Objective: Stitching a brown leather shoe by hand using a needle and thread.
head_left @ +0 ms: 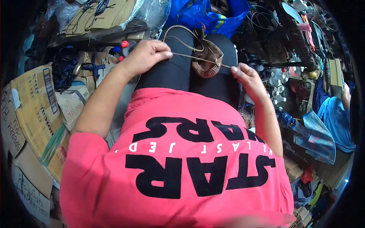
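Note:
A brown leather shoe (204, 67) with stitches along its edge rests on my dark-trousered lap, between my thighs. From it a pale thread (192, 57) runs out to both sides, drawn fairly straight. My left hand (149, 57) pinches one end between thumb and fingers, left of the shoe. On the other side my right hand (245, 76) is closed on the thread's right-hand part; whether a needle is in those fingers is too small to tell. A looser loop of the pale strand (178, 27) curves up above the shoe.
Beyond my knees lies a blue bag (186, 13), with flat brown cardboard (100, 17) to its left. Cardboard boxes (36, 100) crowd my left side. Plastic bottles (277, 85) and a cluttered dark shelf (277, 45) are at my right. Another person's blue-clothed leg (334, 117) shows far right.

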Available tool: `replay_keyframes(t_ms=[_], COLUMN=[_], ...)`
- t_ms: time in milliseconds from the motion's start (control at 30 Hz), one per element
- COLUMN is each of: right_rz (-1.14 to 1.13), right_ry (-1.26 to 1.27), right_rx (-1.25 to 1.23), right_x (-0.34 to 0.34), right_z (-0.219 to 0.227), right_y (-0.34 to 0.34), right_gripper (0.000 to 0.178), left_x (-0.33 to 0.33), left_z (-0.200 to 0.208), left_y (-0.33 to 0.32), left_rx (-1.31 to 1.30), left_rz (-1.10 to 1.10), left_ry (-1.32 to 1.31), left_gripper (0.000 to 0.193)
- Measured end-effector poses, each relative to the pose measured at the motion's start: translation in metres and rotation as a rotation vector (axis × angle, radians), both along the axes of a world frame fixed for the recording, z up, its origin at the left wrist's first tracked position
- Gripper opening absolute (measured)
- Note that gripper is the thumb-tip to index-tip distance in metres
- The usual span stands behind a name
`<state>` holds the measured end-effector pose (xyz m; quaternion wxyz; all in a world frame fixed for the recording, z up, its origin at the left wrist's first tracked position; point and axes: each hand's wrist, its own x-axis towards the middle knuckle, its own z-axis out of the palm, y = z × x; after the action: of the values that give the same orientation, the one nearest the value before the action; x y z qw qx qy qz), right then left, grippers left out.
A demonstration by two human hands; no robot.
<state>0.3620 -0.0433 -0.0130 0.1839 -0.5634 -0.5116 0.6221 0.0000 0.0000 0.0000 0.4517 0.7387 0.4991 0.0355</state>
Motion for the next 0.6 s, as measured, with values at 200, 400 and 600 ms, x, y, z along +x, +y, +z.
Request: replay_keyframes(t_ms=[200,400,600], right_rz=[-0.136,0.115,0.184], right_ry=[-0.266,-0.244,-0.225], right_rx=[0.26,0.579,0.54], right_x=[0.021,-0.013,-0.015], right_z=[0.025,0.03,0.028], right_y=[0.013,0.031,0.034], right_gripper=[0.027,0.014,0.014], left_x=[0.05,0.113,0.118], left_z=[0.008,0.004,-0.005], left_y=[0.02,0.037,0.046], left_rx=[0.671,0.445,0.246], left_rz=[-0.023,-0.31,-0.375], left_ry=[-0.427,-0.342,-0.316], left_gripper=[0.022,0.018,0.017])
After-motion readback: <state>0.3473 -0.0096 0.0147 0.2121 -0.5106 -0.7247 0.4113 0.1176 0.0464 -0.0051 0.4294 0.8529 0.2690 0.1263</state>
